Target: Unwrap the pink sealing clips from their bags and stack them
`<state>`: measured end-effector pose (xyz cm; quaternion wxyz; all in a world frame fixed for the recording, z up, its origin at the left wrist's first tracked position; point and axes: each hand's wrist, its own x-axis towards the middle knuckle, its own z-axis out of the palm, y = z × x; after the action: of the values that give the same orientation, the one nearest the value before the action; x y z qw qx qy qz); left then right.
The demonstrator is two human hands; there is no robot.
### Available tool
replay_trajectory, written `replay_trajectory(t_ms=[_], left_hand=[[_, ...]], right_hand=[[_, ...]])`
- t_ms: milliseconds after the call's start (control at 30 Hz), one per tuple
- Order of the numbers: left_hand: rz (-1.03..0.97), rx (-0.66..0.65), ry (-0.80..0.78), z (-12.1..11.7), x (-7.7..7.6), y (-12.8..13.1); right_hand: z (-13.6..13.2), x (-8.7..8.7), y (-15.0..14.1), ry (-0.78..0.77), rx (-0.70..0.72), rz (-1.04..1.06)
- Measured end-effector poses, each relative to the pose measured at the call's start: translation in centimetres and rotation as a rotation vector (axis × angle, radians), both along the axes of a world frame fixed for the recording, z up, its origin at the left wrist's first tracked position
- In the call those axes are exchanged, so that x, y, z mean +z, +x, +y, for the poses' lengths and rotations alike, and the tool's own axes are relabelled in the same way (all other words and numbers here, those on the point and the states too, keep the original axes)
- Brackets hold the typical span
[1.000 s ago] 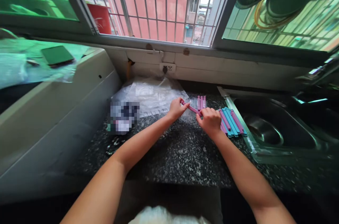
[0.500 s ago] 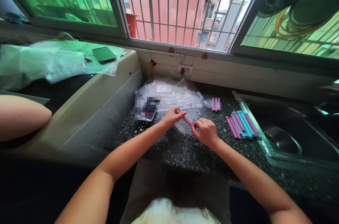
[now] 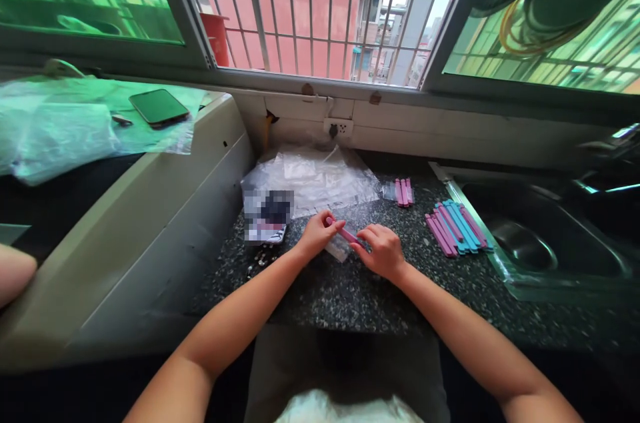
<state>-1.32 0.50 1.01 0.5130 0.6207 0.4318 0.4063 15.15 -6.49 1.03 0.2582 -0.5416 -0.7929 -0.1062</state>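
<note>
Both hands meet over the middle of the dark speckled counter (image 3: 350, 290), each closed on one end of a single pink clip (image 3: 343, 234): the left hand (image 3: 316, 235) pinches the end toward 10 o'clock, the right hand (image 3: 381, 251) the end toward 4 o'clock, so the clip's long axis runs slantwise between them, with a small clear bag (image 3: 338, 247) caught beneath it. Neither hand is nearer; the clip bridges the two. At 2 o'clock from the hands lies a fanned pile of pink and blue clips (image 3: 457, 228) beside the sink (image 3: 545, 256), and three more pink clips (image 3: 403, 191) lie at 1 o'clock. A heap of clear bags (image 3: 310, 176) sits at 11 o'clock. A phone (image 3: 159, 106) rests on the raised ledge far to 10 o'clock. Compared with a moment ago, the grip is the same, but the hands have lowered toward the counter and the clip now presses onto the small bag.
</note>
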Motion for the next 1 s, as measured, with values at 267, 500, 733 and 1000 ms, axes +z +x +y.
replay_trajectory(t_ms=[267,500,733,1000], left_hand=[[-0.028,-0.051,-0.022,-1.5,0.2,0.8],[-0.031,-0.17,-0.011,-1.2,-0.1,0.5],[-0.095,-0.241,-0.107,-0.8,-0.4,0.3],[-0.053,-0.261,-0.072,-1.1,-0.3,0.4]], right_hand=[[-0.4,-0.3,-0.1,0.07,0.08,0.013],[-0.1,-0.4,0.5,0.16,0.081,-0.016],[-0.4,-0.3,0.6,0.187,0.061,-0.064],[-0.7,-0.2,0.5,0.197,0.108,-0.02]])
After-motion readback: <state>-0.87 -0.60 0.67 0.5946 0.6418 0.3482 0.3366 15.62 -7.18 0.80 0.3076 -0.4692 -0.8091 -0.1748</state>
